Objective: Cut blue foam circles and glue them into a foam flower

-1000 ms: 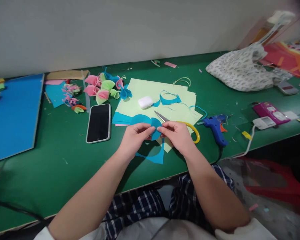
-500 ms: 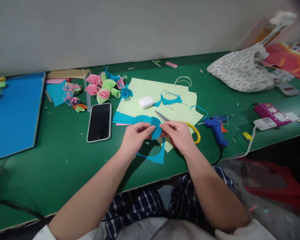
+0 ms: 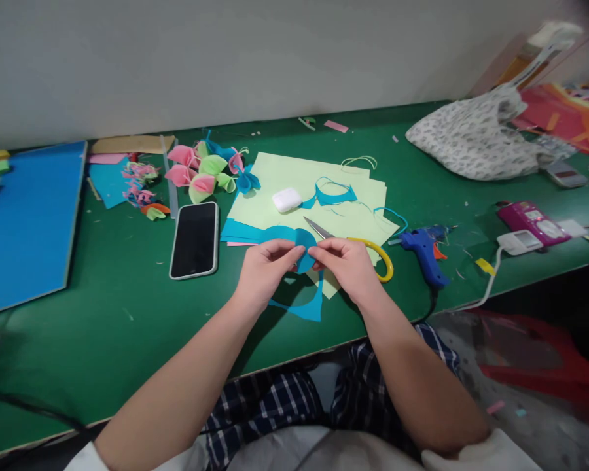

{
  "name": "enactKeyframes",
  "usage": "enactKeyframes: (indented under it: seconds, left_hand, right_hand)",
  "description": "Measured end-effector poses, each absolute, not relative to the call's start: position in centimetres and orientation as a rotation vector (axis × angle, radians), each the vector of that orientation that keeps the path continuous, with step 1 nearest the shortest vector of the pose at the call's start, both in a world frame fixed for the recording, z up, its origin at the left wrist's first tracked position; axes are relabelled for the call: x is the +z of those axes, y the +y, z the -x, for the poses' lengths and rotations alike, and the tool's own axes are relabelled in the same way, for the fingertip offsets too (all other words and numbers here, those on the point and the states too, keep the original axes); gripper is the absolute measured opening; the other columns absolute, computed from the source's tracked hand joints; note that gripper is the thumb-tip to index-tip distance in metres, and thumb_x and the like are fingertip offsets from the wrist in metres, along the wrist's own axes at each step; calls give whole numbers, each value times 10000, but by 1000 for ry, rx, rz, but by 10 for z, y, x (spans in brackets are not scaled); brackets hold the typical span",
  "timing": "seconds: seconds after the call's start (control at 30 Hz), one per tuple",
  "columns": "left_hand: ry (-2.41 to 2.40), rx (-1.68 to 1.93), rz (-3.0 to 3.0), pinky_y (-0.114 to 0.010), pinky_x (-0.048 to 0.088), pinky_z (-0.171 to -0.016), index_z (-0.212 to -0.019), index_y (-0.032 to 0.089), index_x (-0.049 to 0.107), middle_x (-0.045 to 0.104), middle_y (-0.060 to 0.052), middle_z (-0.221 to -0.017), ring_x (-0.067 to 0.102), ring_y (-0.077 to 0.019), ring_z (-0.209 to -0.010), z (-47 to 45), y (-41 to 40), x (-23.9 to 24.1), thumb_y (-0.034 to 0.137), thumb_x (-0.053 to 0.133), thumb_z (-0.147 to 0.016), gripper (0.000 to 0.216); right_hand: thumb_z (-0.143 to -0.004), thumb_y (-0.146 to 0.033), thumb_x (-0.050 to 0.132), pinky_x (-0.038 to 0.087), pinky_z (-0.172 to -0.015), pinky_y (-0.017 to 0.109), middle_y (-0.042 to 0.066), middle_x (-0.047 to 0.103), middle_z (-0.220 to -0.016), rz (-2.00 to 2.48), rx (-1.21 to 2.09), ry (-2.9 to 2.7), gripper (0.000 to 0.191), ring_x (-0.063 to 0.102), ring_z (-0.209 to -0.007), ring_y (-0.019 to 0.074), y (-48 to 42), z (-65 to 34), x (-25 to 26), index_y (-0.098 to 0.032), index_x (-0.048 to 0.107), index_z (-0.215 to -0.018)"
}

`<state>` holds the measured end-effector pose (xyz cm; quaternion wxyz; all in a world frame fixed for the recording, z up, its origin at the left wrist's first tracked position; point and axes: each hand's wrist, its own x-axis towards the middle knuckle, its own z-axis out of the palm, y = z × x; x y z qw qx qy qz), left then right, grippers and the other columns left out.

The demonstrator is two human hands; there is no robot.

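Between my fingertips is a blue paper piece (image 3: 304,243) with a rounded edge. My left hand (image 3: 264,271) pinches its left side, and my right hand (image 3: 346,265) grips the right side. Scissors (image 3: 385,265) with yellow handles lie partly under my right hand, their blades pointing up and left. A blue paper offcut (image 3: 310,309) with a curved cut edge rests on the table below my hands. Pale green paper sheets (image 3: 269,171) are spread out beyond them, with a small white case (image 3: 287,200) and a curved blue scrap (image 3: 334,197) on top.
A phone (image 3: 195,241) lies left of my hands, near folded paper petals (image 3: 203,186). To the right are a blue glue gun (image 3: 426,254), a white cable and a magenta device (image 3: 533,221). A patterned cloth bag (image 3: 476,134) sits at back right, a blue board (image 3: 27,226) at left.
My right hand's fingertips have shifted slightly left along the blue paper piece. My left hand stays almost still.
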<state>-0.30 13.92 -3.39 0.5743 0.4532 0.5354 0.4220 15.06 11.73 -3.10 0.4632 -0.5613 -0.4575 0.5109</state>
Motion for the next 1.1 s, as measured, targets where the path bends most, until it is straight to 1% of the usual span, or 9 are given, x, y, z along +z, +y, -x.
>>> enactKeyframes:
  seconds: [0.13,0.33,0.47,0.57,0.9,1.1]
  left_hand:
    - [1247,992,-1059,-226,511,-563,-722,149,680,630,17,-625,568,-101,-570,3,139,-33,441,834,-542,376]
    - [1260,972,-1118,-224,504,-565,-732,150,690,639,15,-623,575,-103,-561,3,139,-33,449,805,-591,351]
    - [1253,989,-1098,-220,510,-581,-756,160,700,661,5,-674,588,-111,-611,4,139,-33,459,802,-595,354]
    - [1237,1002,-1044,-194,503,-574,-728,167,698,652,10,-675,580,-102,-641,5,140,-32,459,808,-586,343]
    - [1211,1005,-921,-188,492,-562,-697,164,672,640,15,-660,574,-89,-611,6,143,-28,429,826,-573,331]
    - [1235,1058,-930,-175,486,-550,-685,164,667,627,22,-658,561,-77,-600,7,142,-29,428,808,-606,309]
  right_hand:
    - [-710,-399,730,518,-601,261,-11,666,-577,1385,1277,-1116,217,644,-571,135,118,-152,-34,-185,703,-735]
    - [-692,-393,745,513,-594,248,-14,670,-592,1388,1254,-1103,217,644,-573,134,119,-153,-34,-185,699,-736]
    - [-709,-390,727,499,-578,247,-12,656,-565,1427,1248,-1153,211,639,-562,138,118,-153,-33,-182,695,-722]
    - [-710,-389,723,494,-573,254,-7,659,-569,1441,1254,-1187,210,635,-555,140,117,-152,-33,-181,693,-716]
    - [-719,-358,712,494,-561,246,-18,633,-539,1429,1292,-1234,185,613,-523,127,116,-151,-31,-179,682,-683]
    - [-733,-347,704,483,-550,233,-17,636,-554,1433,1305,-1286,177,609,-530,119,116,-149,-31,-179,681,-681]
